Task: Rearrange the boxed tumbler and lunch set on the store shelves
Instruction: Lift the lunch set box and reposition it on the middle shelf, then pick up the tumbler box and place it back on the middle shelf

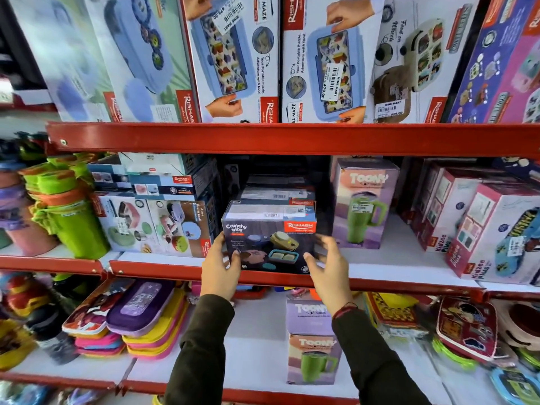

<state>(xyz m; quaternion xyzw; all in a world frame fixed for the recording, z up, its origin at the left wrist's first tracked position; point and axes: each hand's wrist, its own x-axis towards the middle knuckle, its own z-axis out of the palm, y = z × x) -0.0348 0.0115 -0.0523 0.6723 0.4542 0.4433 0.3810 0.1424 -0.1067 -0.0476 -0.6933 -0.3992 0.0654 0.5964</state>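
My left hand (217, 266) grips the left edge of the lunch set box (268, 238), thumb on its front. My right hand (327, 264) is spread loose at its right corner. The box sits at the near edge of the middle shelf (163, 268), with a tumbler box (362, 203) standing to its right.

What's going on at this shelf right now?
A person is handling the Crunchy Bite lunch set box at the front edge of the middle shelf. The left hand grips its left side, thumb on the front; the right hand is open at its lower right corner, contact unclear. One Toony tumbler box stands to its right; a second tumbler box sits on the shelf below.
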